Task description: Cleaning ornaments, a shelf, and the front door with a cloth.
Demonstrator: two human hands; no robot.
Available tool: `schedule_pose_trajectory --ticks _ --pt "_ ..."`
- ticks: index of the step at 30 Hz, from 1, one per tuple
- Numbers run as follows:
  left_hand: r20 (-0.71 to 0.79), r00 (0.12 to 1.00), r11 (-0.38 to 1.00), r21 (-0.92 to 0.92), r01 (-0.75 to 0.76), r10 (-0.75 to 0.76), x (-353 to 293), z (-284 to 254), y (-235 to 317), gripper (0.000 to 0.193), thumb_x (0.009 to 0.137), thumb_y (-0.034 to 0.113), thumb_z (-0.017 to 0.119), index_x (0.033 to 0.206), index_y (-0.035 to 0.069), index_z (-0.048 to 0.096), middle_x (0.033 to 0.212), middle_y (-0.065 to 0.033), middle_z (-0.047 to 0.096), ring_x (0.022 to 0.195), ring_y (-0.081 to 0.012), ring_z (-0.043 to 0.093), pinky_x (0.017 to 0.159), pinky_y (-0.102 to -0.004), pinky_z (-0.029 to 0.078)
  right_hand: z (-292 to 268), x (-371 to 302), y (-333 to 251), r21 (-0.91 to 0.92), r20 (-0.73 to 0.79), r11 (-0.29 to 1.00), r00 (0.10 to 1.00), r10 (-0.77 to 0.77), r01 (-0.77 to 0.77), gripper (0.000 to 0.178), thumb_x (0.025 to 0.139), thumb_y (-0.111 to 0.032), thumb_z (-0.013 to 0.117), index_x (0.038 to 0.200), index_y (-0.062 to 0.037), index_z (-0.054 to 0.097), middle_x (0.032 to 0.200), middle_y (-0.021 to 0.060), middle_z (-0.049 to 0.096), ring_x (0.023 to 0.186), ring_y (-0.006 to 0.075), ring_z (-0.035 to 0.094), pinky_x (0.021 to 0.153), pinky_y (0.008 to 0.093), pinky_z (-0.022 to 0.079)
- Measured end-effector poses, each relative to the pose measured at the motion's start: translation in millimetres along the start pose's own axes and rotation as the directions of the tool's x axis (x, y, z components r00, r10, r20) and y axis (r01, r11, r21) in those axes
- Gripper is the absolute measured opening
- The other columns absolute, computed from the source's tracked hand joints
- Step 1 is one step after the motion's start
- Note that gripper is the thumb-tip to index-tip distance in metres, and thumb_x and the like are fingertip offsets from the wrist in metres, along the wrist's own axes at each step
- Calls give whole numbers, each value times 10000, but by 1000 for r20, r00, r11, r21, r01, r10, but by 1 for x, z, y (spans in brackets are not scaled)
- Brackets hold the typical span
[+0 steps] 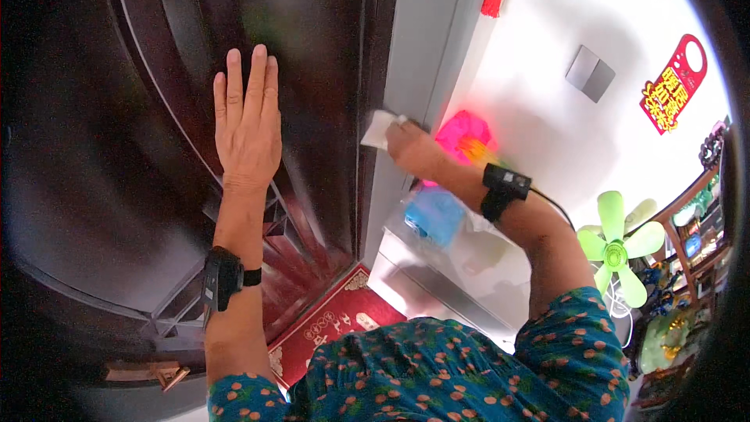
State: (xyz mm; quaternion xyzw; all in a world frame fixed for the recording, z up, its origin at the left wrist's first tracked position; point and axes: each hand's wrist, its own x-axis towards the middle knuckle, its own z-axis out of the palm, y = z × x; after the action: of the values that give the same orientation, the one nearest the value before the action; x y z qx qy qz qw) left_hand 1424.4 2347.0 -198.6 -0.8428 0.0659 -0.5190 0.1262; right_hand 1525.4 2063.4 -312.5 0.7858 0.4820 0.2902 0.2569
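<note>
My left hand [248, 129] rests flat against a dark brown door [312, 55], its fingers stretched upward and holding nothing. To the right, my right hand [412, 147] is closed on a folded white cloth [379, 129], or perhaps a wipe; the exact kind is hard to make out. The cloth lies over the border between the door's edge and the grey door frame [430, 31]. Slight blur covers the right fingers. Both my wrists carry black strapped devices.
A red mat [336, 320] lies at the door's foot. Right of the frame stands a white cabinet [406, 266] with a blue plastic-wrapped item [435, 217] and a pink bundle [466, 137]. A green fan [616, 252] and crowded shelves [699, 266] are farther right. A wall switch [590, 74] sits above.
</note>
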Motion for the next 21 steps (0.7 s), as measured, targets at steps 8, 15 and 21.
schedule_pose_trajectory --ticks 8,15,21 --pt "38 999 1000 11 11 -11 -2 -1 0 645 790 78 544 1406 80 352 1512 -35 239 1400 -285 185 1135 -421 180 -136 14 131 -89 -467 927 837 285 -365 258 753 -102 521 989 -41 607 1038 83 590 962 292 559 730 387 473" --pt "27 999 1000 3 26 -26 -2 -3 -5 593 835 65 519 1406 81 359 1520 -16 223 1418 -257 137 1155 -409 140 -90 -9 82 -12 -376 983 912 163 -181 262 732 -148 547 966 -36 589 1053 98 562 1007 257 528 812 357 484" --pt "-52 999 1000 -29 9 -10 0 5 -2 641 785 61 537 1402 102 367 1505 -17 261 1392 -275 216 1134 -421 189 -23 -53 -6 0 -22 992 992 126 -126 282 767 -180 538 1000 -30 588 1138 98 540 1086 255 499 851 353 457"
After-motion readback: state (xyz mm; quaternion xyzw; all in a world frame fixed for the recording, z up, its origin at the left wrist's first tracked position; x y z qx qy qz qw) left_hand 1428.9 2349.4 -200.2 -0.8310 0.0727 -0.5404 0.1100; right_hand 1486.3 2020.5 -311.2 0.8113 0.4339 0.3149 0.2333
